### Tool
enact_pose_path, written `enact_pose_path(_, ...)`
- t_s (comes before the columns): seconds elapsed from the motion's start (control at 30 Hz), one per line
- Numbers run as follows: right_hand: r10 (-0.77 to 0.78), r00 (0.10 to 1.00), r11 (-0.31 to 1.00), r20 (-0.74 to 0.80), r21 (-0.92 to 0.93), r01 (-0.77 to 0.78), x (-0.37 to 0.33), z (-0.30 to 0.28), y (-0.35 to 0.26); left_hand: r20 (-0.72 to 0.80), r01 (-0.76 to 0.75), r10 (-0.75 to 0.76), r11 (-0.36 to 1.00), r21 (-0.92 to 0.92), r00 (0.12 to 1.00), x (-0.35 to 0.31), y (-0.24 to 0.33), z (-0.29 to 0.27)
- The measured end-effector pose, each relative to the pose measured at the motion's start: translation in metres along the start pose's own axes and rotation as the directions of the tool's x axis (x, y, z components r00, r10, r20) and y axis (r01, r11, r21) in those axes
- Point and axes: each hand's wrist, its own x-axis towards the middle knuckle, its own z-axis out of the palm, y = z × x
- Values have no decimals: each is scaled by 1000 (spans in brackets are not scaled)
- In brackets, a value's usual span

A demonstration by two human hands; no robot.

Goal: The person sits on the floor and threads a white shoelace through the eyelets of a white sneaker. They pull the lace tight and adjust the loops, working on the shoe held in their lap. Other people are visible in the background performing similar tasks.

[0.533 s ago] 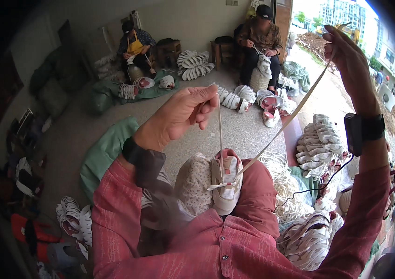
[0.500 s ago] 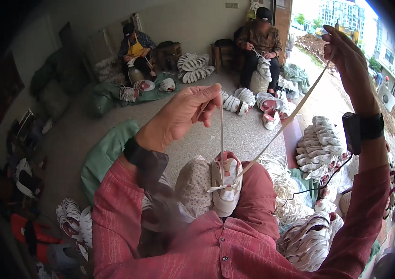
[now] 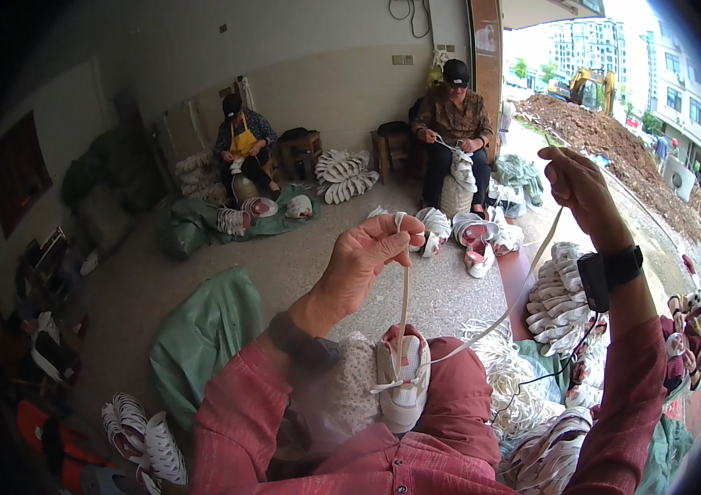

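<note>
Left forearm (image 3: 243,400) comes up from the near left, slanting right and away; dark band (image 3: 305,340) at the wrist. Left hand (image 3: 358,264) raised over the lap, well above the shoe (image 3: 404,388). Thumb and forefinger pinched together on the lace (image 3: 405,309), a small loop of it poking up past the fingertips. Other fingers curled. Below the pinch this length drops nearly straight to the shoe.

Right forearm (image 3: 632,379) stands steeper, at the near right; black device (image 3: 606,274) strapped to the wrist. Right hand (image 3: 583,191) is held higher than the left and well apart from it, bent over toward the left. Fingers folded in, gripping another length of lace; exact finger contact hidden. From below this hand the length sags in a curve, left and down to the shoe.

Shoe: white, pinkish lining, upright on the lap between patterned cloth (image 3: 352,379) on the left and red trousers (image 3: 459,392) on the right. Neither hand touches it.

About: loose heap of white laces (image 3: 503,384) right of the knees; stacked uppers (image 3: 561,289) beyond it; green sack (image 3: 206,342) on the floor, left. Two seated co-workers at the far wall, one in a yellow apron (image 3: 243,143).
</note>
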Motion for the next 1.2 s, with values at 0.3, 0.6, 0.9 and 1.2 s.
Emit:
enact_pose_path(0.3,-231,955,913,187,-298,279,-8,120,66,-169,1,-22,992,-124,985,2,-16,-15)
enact_pose_path(0.6,8,983,997,184,-80,7,-8,156,62,-331,67,-109,989,-135,937,7,-7,-1)
enact_pose_path(0.9,30,976,989,216,134,-60,-11,170,56,-310,20,-17,1000,9,950,0,-8,5)
enact_pose_path(1.2,-16,965,990,262,139,-21,-18,177,53,-299,-52,103,983,174,948,-6,-8,11)
